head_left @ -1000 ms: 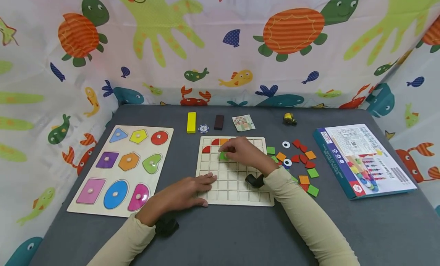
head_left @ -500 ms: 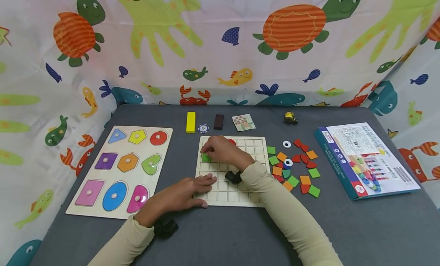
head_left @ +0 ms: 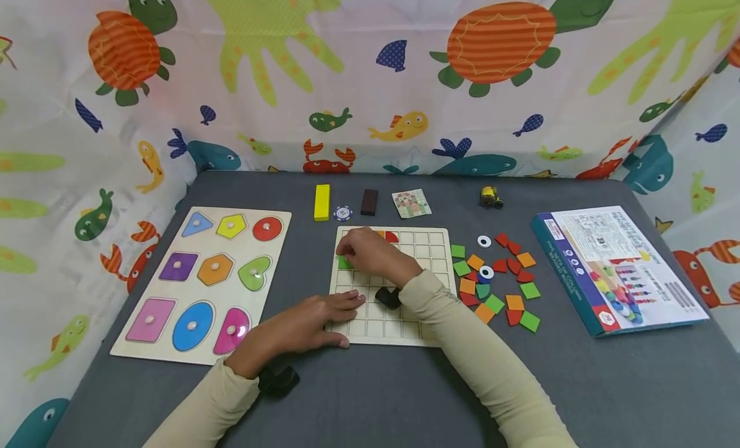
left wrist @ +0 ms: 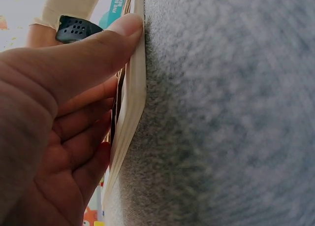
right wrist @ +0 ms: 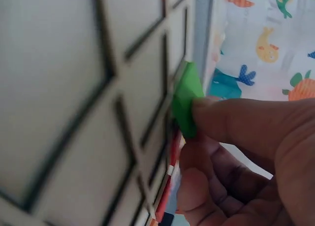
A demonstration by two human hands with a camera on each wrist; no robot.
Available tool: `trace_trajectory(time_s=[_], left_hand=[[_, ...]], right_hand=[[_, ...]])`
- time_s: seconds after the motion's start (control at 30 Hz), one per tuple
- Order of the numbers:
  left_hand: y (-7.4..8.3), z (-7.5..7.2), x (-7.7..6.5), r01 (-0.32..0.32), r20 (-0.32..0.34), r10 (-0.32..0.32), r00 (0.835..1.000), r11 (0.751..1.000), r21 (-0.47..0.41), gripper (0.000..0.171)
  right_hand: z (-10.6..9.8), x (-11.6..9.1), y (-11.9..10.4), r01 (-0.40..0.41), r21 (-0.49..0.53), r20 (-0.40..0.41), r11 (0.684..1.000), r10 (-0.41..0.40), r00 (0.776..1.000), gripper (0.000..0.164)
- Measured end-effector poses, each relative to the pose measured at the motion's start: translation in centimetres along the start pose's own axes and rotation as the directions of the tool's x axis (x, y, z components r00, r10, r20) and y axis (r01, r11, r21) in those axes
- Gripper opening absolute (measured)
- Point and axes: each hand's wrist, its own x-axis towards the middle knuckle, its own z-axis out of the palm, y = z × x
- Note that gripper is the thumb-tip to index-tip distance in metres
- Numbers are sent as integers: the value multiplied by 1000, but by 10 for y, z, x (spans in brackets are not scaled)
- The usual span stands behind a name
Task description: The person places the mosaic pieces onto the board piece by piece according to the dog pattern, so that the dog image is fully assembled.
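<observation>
A green tile [right wrist: 186,95] is pinched in the right hand [head_left: 374,254] at a grid board [head_left: 430,263] where the left hand [head_left: 317,319] rests, fingers extended; a red piece [head_left: 392,237] sits placed just beyond the right hand, loose tiles [head_left: 529,321] unplaced to its right.

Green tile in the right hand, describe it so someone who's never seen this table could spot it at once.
On the gray table, find the gridded wooden board in the middle. Toward its far left corner, the right hand pinches a green tile. Unlike the loose green tiles right of the board, this one alone is held.
</observation>
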Motion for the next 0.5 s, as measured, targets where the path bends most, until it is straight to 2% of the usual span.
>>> trace_trajectory(time_s=[0.13, 0.33, 0.5], left_hand=[[-1, 1, 0, -8, -8, 8, 1000, 1000, -1, 58], [-1, 5, 1, -10, -8, 10, 1000, 1000, -13, 60], [1, 2, 0, 23, 5, -23, 1000, 1000, 7, 60]], right_hand=[[0, 0, -2, -5, -46, 21, 999, 6, 1000, 24], [-9, -10, -6, -94, -34, 77, 995, 96, 992, 26], [-25, -34, 0, -54, 17, 28, 998, 54, 998, 25]])
